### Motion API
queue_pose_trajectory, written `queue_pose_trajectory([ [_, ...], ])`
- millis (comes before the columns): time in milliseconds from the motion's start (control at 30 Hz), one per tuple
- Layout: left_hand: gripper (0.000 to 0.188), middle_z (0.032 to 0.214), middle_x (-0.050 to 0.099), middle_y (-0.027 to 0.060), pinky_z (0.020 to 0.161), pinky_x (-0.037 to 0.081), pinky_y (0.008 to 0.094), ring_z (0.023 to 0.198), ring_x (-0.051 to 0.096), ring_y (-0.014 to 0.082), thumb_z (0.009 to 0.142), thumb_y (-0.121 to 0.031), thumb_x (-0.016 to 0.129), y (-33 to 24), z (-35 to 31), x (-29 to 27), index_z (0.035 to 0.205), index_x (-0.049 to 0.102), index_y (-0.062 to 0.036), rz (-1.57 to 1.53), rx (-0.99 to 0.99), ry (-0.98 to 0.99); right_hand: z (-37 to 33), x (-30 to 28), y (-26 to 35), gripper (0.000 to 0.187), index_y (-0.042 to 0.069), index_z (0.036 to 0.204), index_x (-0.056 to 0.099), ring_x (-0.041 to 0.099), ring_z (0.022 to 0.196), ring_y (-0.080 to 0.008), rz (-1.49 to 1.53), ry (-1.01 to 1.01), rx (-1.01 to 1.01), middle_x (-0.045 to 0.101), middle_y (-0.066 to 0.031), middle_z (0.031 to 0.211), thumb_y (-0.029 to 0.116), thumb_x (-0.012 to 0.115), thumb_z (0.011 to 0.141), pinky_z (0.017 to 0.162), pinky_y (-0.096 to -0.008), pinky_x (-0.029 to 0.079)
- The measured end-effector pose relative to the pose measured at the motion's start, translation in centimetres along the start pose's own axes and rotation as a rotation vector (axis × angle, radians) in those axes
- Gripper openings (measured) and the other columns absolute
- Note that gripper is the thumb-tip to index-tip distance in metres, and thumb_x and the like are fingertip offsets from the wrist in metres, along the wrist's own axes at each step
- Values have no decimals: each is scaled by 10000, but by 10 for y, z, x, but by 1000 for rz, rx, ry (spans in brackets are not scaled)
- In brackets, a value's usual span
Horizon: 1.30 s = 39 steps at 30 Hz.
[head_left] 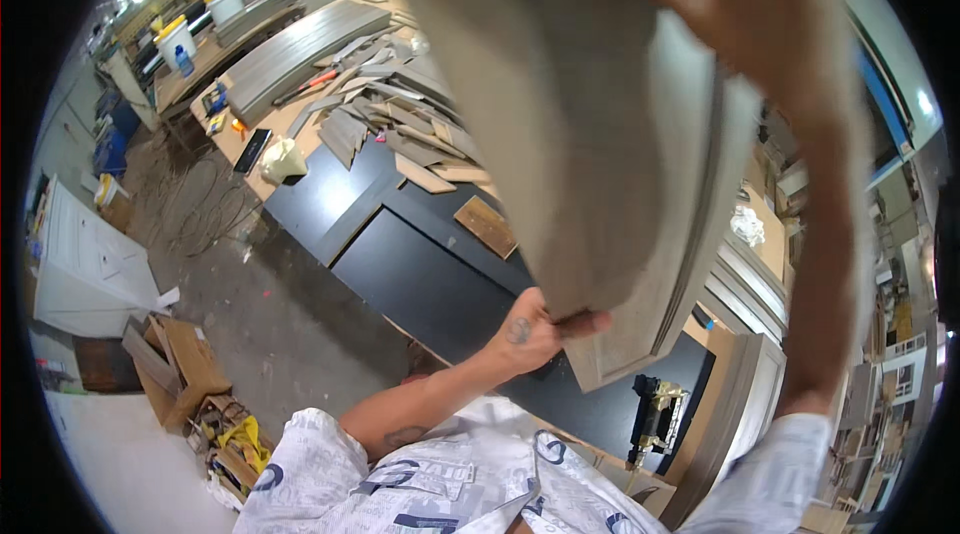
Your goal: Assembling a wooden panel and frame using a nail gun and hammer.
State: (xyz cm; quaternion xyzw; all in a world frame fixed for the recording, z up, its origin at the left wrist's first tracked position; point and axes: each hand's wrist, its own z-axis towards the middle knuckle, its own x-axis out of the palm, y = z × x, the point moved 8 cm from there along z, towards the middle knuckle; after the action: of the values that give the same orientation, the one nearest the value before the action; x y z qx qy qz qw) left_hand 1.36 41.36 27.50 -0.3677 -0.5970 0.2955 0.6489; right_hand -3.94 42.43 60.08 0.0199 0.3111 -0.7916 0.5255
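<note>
A large grey-brown wooden cabinet door [590,164] with a framed edge is tilted up close before me, above the workbench. My left hand [540,334] grips its lower left edge, fingers wrapped round the rim. Higher up, my right hand [750,24] holds the door near its upper right part, the thumb reaching across it; this hand is slightly smeared by motion. Beneath the door lies a black panel [420,279] with a recessed middle. A small brown wood block [487,226] rests on that panel, partly behind the door.
Grey wood offcuts [400,109] are heaped on the bench beyond the panel. A black and brass nail gun [655,419] is at the near right. Stacked grey boards [300,54], a cream bag [283,162] and a cardboard box [175,369] are on the left.
</note>
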Motion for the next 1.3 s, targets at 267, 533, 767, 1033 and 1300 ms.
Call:
queue_pose_trajectory([
  [267, 647, 1326, 543, 158, 1042, 440, 459, 1231, 529, 294, 910, -324, 683, 115, -99, -165, 1386, 405, 14, -177, -50, -326, -424, 87, 150, 550, -54, 1139, 633, 634, 1082, -261, 772, 907, 1552, 682, -213, 1096, 459, 502, 991, 961, -358, 458],
  [533, 703, 1340, 525, 198, 1057, 434, 496, 1249, 506, 362, 912, -399, 664, 184, -160, -201, 1394, 391, 32, -477, -389, -607, -457, 128, 232, 694, -14, 1067, 679, 642, 965, -411, 704, 1292, 1277, 680, -267, 968, 621, 654, 787, 860, -478, 496],
  [767, 647, 974, 687, 171, 746, 540, 390, 894, 669, 235, 853, -517, 707, 185, -162, -244, 1123, 626, 64, 57, -843, -511, -459, 131, 229, 479, 32, 1097, 696, 556, 1110, -354, 357, 1228, 1088, 607, -174, 1164, 413, 720, 808, 885, -482, 458],
  [1033, 524, 1183, 563, 296, 940, 403, 519, 1085, 516, 465, 849, -176, 624, 8, -92, -376, 1282, 479, 82, 1526, 88, -716, -487, 236, 185, 698, 60, 1409, 446, 467, 1251, -355, 164, 955, 1232, 486, -183, 1375, 350, 712, 832, 991, -501, 398],
  [1300, 749, 1160, 581, 256, 961, 422, 464, 1054, 531, 425, 789, -25, 645, 12, -77, -424, 1452, 302, 37, 1348, -15, -564, -485, 340, 167, 753, 38, 1392, 461, 495, 1212, -362, 303, 1191, 1132, 510, -187, 1351, 386, 748, 789, 957, -460, 448],
])
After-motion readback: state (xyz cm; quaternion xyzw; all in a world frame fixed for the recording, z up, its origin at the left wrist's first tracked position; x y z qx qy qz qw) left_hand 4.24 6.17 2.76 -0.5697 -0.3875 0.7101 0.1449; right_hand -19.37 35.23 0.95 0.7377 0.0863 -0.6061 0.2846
